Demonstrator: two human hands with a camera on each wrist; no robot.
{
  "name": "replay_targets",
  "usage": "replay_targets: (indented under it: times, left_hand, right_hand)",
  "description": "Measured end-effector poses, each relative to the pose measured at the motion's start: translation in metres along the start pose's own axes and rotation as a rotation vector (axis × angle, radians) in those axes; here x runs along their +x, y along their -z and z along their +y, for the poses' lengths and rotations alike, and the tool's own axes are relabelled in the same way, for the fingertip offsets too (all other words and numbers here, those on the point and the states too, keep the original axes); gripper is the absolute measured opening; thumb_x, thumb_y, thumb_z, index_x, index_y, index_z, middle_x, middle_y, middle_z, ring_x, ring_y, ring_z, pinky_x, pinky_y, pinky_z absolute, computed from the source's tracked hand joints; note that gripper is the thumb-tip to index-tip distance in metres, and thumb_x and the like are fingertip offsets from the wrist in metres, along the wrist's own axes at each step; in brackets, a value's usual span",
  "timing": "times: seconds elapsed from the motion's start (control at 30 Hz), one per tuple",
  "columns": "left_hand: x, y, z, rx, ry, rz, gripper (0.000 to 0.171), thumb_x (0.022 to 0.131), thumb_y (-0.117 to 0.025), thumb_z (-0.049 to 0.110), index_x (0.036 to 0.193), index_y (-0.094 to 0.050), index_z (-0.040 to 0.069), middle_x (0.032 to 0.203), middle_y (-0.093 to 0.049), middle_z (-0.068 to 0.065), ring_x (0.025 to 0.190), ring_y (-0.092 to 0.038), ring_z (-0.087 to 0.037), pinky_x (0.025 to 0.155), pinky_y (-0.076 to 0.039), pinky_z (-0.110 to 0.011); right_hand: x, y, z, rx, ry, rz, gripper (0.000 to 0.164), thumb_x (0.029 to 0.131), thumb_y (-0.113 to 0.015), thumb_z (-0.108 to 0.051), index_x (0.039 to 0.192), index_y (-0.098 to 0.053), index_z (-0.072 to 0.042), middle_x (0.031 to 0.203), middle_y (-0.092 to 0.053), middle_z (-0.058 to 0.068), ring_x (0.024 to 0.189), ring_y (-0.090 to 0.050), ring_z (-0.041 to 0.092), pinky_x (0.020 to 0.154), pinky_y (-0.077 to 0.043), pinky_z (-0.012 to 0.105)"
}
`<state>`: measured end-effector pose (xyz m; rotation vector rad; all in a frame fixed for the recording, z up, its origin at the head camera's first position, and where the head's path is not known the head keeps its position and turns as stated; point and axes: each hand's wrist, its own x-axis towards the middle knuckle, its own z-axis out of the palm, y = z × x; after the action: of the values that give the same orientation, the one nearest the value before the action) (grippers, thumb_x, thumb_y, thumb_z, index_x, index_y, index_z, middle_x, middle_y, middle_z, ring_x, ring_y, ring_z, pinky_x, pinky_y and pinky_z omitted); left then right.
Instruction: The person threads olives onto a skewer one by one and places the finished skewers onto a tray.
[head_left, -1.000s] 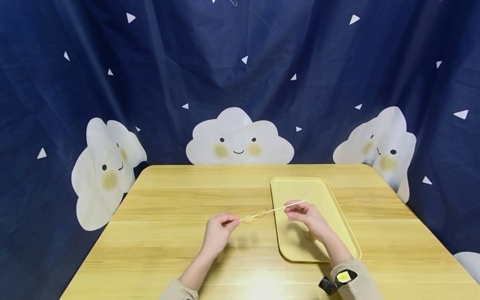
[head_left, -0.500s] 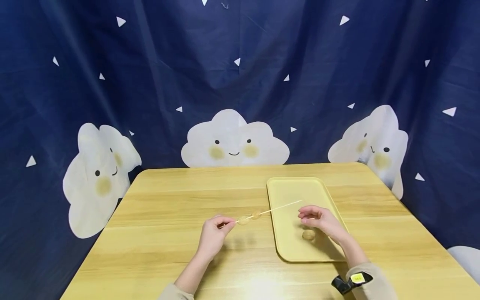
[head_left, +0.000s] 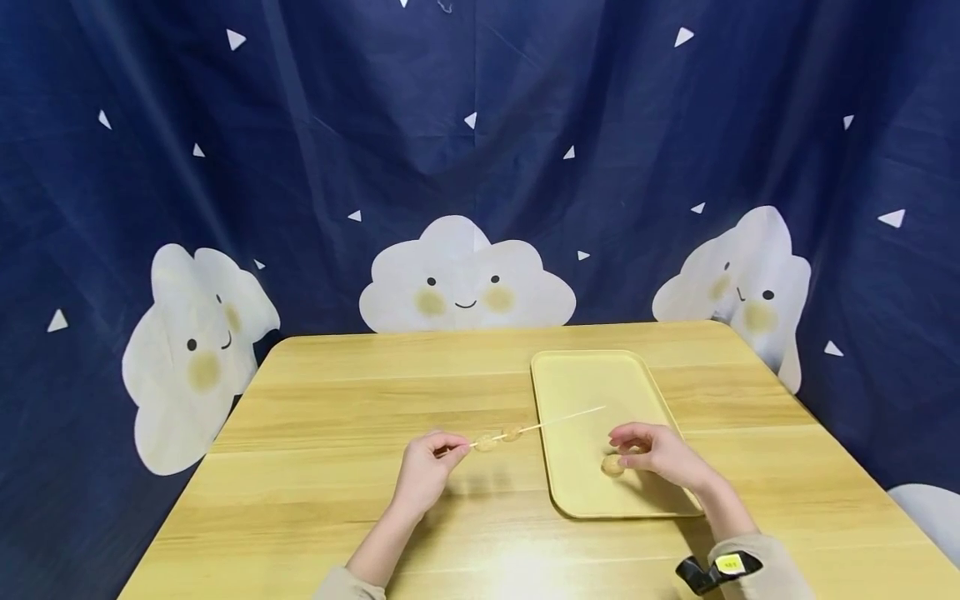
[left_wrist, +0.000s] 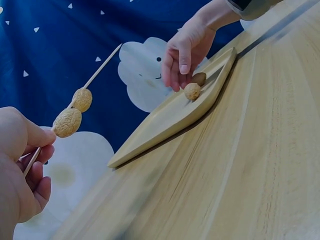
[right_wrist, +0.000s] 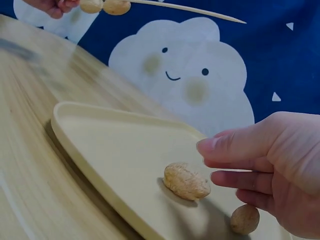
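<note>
My left hand pinches a thin wooden skewer between thumb and fingers, above the table left of the tray. Two wrinkled tan oval balls are threaded on the skewer close to my fingertips. Its bare pointed end slants up to the right over the tray. My right hand hovers low over the tray with loosely bent fingers. One loose wrinkled ball lies on the tray just in front of the thumb and fingertips, with a small gap. A second, browner ball lies under the fingers, largely hidden in the head view.
A pale yellow rectangular tray with a low rim stands on the right part of the wooden table. Behind the table hangs a dark blue curtain with clouds and triangles. A black strap device sits on the right wrist.
My right hand has left the skewer's tip and moved right and down toward the loose balls on the tray. The left hand keeps holding the skewer in nearly the same place.
</note>
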<state>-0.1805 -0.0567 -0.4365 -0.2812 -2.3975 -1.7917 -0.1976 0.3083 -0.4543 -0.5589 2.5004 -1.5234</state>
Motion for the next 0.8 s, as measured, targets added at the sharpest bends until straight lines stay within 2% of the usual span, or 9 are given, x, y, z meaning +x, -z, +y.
replay_targets:
  times: [0.17, 0.57, 0.67, 0.8]
  left_hand:
    - [0.000, 0.000, -0.002, 0.013, -0.008, -0.012, 0.003, 0.080, -0.070, 0.004, 0.081, -0.072, 0.002, 0.077, -0.062, -0.003, 0.072, -0.052, -0.012, 0.065, -0.044, -0.021]
    - [0.000, -0.001, -0.003, 0.033, -0.006, -0.011, 0.004, 0.080, -0.070, 0.005, 0.081, -0.072, 0.002, 0.079, -0.064, -0.003, 0.073, -0.053, -0.012, 0.064, -0.045, -0.021]
    - [0.000, -0.001, -0.003, 0.036, 0.000, -0.015, 0.004, 0.080, -0.070, 0.005, 0.081, -0.072, 0.002, 0.079, -0.065, -0.003, 0.074, -0.054, -0.013, 0.065, -0.045, -0.022]
    - [0.001, -0.001, -0.003, 0.047, 0.001, -0.013, 0.003, 0.080, -0.070, 0.006, 0.081, -0.072, 0.003, 0.080, -0.065, -0.003, 0.074, -0.054, -0.014, 0.065, -0.045, -0.022]
  right_hand:
    - [0.004, -0.005, 0.004, -0.054, -0.027, 0.000, 0.041, 0.078, -0.071, -0.006, 0.114, -0.057, 0.009, 0.103, -0.062, 0.017, 0.096, -0.056, 0.025, 0.079, -0.046, 0.022]
    - [0.010, -0.012, 0.000, -0.208, 0.013, -0.023, 0.031, 0.076, -0.073, -0.006, 0.105, -0.063, 0.002, 0.095, -0.065, 0.007, 0.087, -0.056, 0.016, 0.076, -0.046, 0.028]
    - [0.011, -0.012, -0.002, -0.206, 0.023, -0.015, 0.030, 0.077, -0.072, -0.006, 0.105, -0.063, 0.003, 0.094, -0.065, 0.007, 0.086, -0.057, 0.017, 0.076, -0.046, 0.028]
    - [0.012, -0.012, -0.001, -0.146, 0.028, -0.010, 0.032, 0.080, -0.070, -0.005, 0.109, -0.061, 0.006, 0.094, -0.064, 0.008, 0.085, -0.057, 0.016, 0.075, -0.047, 0.025]
